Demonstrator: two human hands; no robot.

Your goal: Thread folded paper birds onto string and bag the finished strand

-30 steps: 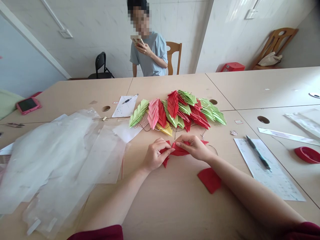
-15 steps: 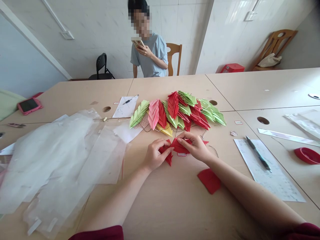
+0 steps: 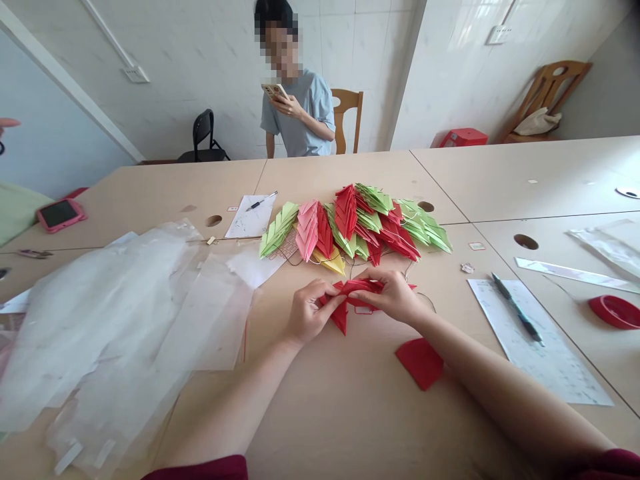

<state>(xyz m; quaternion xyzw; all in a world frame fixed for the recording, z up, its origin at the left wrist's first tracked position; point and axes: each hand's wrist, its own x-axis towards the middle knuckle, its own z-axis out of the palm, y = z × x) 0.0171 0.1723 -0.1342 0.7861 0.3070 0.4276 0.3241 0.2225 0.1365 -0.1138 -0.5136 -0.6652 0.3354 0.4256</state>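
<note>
Between both hands is a folded red paper piece, held just above the table in front of me. My left hand pinches its left part between thumb and fingers. With thumb and fingertips my right hand grips the right part; the fingers hide some of the folds. Behind the hands lies a pile of folded paper strands, with green, pink, red and yellow pieces and dark cords. A red paper square rests beside my right forearm.
Clear plastic bags cover the table's left side. To the right are a written sheet with a pen, and a red ring-shaped object. Across the table a person holds a phone. Another person's hand shows at the left edge.
My fingertips have drawn closer together on the red paper, and the right part has tilted flatter. At the far left another person's hand has come into view.
</note>
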